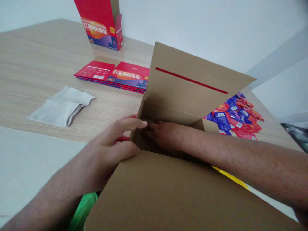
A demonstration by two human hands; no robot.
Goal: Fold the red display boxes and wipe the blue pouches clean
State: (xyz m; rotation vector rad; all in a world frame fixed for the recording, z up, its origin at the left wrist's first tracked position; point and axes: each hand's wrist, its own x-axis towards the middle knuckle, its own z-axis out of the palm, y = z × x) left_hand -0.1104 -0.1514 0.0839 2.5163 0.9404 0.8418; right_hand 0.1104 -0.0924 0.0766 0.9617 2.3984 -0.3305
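Observation:
An open cardboard box (187, 192) is in front of me, plain brown inside, with its near flap folded toward me. Its far flap (183, 86) stands up and carries a dark red strip. My left hand (115, 141) grips the box's left wall, thumb at the near corner and index fingertip over the rim; its other fingers are partly hidden outside. Deep in the box is my right hand (166, 134), fingers stretched toward the inner left side. I see nothing held in it, though its fingertips are in shadow.
A stack of flattened red and purple cartons (130, 75) lies beyond the box. An upright red carton (98, 29) stands farther back. To the left lies a folded grey-white cloth (60, 107). Several red and purple sachets (238, 117) are heaped on the table's right.

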